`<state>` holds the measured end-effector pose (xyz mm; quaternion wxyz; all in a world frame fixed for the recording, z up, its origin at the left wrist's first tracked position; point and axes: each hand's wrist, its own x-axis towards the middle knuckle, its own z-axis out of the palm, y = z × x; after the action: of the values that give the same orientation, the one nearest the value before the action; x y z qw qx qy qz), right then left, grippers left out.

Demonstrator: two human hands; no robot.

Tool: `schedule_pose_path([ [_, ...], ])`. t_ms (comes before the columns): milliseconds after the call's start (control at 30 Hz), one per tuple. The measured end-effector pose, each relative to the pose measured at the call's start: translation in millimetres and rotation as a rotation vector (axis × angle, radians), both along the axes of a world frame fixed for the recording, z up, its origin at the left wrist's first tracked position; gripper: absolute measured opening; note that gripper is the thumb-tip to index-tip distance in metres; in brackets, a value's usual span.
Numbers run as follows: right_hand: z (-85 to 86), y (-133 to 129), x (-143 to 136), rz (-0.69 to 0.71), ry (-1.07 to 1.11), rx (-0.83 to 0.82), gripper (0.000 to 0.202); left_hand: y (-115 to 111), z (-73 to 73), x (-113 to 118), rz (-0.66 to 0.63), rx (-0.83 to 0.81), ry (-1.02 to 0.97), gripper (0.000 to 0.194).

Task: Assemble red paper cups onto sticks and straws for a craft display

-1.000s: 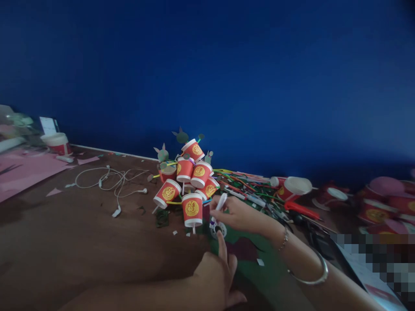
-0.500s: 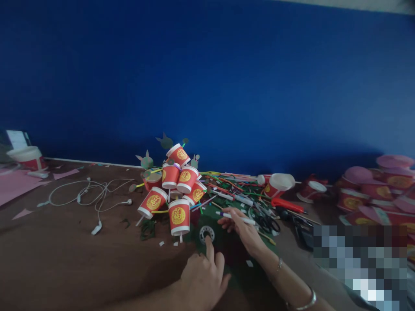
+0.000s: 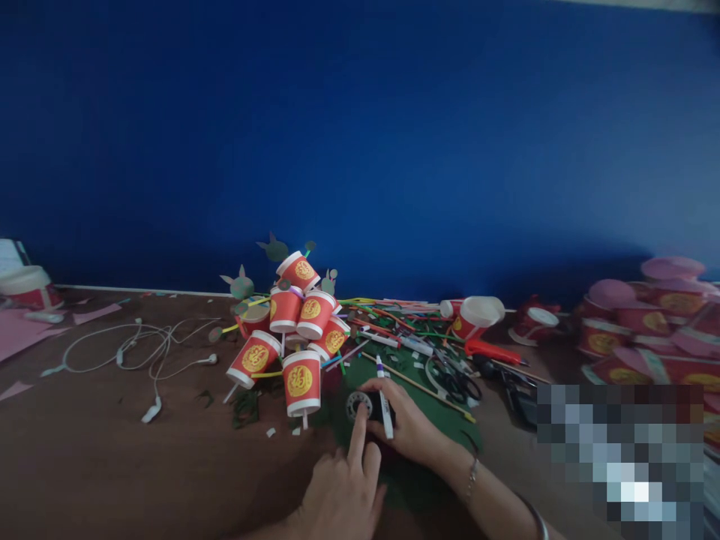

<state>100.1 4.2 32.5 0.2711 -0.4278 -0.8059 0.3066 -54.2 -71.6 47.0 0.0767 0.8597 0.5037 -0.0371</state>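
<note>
A small round ring-shaped disc [image 3: 358, 406] lies over green paper [image 3: 436, 420], next to a dark object whose outline is partly hidden. My left hand [image 3: 343, 491] points its index finger onto the disc, the other fingers bent and holding nothing visible. Just right of the disc, my right hand [image 3: 408, 427] has a white marker with a purple band [image 3: 385, 397] in its grip, tip upward, its fingers reaching round the dark object. Red and white paper cups [image 3: 301, 382] with straws and small rabbit-like cutouts [image 3: 241, 285] stand stacked to the left of the hands.
Scissors [image 3: 469, 386], a red-orange tool [image 3: 492, 351], markers and many coloured straws lie right of the cups. White earphones [image 3: 151, 409] and pink paper [image 3: 22, 336] are on the left. More cups with pink tops [image 3: 652, 324] stand at the far right, before a blue wall [image 3: 360, 150].
My right hand has moved down and left beside the disc, and the marker has turned from nearly level to nearly upright. The view has shifted slightly. My left finger stays on the disc.
</note>
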Motion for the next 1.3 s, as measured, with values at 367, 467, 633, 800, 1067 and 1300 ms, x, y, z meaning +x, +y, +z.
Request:
schedule_pose_path([
  [367,0.2,4.8,12.7,-0.201,0.180,-0.122,0.045,-1.3,-37.1,-2.1,-0.153,0.500,-0.253,0.031],
  [467,3.6,4.4,13.4,-0.190,0.250,-0.224,0.042,-3.9,-38.0,-2.2,-0.096,0.519,-0.206,0.027],
  [633,7.7,0.6,10.3,-0.135,0.322,-0.328,0.040,-6.6,-44.6,-0.7,-0.113,0.610,-0.172,0.012],
  [800,8.0,-1.6,10.7,-0.148,0.247,-0.268,0.043,-3.9,-55.3,7.2,-0.401,0.810,-0.322,0.015],
  [1067,7.2,-3.8,16.1,-0.015,0.019,-0.090,0.048,-6.0,-38.9,2.2,-0.296,0.569,-0.230,0.014],
  [1300,9.6,-5.5,17.8,0.019,-0.005,-0.058,0.051,-4.4,-35.1,-2.1,-0.214,0.639,-0.265,0.021],
])
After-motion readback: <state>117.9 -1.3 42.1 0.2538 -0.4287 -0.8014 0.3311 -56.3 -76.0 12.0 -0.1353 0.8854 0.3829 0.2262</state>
